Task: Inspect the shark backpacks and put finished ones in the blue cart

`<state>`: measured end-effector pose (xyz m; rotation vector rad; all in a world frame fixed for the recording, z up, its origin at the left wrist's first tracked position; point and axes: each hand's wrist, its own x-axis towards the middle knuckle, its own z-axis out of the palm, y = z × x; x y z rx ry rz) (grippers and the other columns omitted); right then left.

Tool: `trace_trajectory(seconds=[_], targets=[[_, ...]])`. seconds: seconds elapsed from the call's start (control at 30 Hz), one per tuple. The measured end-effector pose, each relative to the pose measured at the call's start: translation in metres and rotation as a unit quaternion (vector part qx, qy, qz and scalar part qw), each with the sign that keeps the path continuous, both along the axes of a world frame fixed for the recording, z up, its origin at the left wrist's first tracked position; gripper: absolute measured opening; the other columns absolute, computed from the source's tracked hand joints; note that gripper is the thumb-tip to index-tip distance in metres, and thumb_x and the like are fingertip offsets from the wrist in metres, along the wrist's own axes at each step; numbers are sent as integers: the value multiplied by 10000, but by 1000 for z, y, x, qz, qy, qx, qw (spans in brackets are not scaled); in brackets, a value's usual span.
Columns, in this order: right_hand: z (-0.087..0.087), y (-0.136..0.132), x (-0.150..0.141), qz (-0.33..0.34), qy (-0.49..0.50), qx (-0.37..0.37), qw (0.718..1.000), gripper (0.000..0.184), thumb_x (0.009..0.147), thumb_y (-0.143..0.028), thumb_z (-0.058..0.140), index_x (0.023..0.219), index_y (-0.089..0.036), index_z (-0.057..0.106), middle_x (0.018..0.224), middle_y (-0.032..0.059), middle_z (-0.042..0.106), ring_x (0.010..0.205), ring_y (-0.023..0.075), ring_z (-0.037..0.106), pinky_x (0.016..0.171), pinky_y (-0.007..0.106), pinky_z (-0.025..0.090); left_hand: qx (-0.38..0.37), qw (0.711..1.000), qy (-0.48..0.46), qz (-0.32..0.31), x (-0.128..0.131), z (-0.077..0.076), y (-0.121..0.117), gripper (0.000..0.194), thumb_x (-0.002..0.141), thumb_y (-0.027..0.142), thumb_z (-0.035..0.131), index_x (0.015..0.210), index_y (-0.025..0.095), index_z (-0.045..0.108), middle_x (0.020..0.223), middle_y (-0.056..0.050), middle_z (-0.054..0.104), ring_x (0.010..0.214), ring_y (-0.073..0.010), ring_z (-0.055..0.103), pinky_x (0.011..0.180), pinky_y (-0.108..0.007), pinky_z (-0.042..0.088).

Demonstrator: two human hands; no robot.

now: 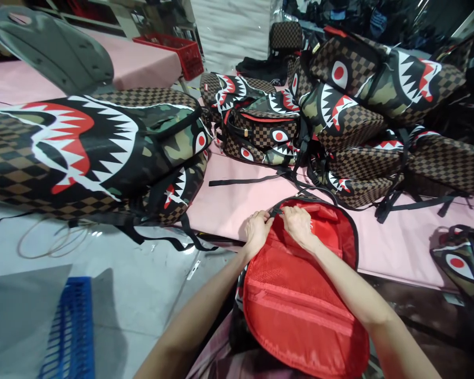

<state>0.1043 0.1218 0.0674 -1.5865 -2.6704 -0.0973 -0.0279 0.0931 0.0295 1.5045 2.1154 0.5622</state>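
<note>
An unzipped backpack [304, 300] with a bright red lining lies at the table's front edge, its front panel folded down toward me. A mesh pocket and a zipped pocket show on that panel. My left hand [257, 230] pinches the dark edge at the bag's upper left, fingers closed. Just to its right, my right hand [297, 225] reaches over the opening, its fingers closed on the same dark edge. Whatever small part lies between the fingertips is too small to make out.
Checkered shark-mouth backpacks are piled on the pink table [237, 202], with a large stack [82, 142] at left and another [351, 121] at right. Loose black straps trail across the table. A grey chair back [55, 50], red basket [187, 58] and blue crate [73, 326] stand around.
</note>
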Motion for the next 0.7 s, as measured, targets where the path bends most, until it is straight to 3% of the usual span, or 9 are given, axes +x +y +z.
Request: trace_trajectory(seconds=[0.7], targets=[[-2,5,-3,24,-21,2,999,223,919,-202,365,871,-144,575,792,107,635,791,210,536,699,306,304,2,1000,5,-7,1,0,-1,114,816,270,566,918,229,595,966,-15,638,860,-151,581,740,-250,415]])
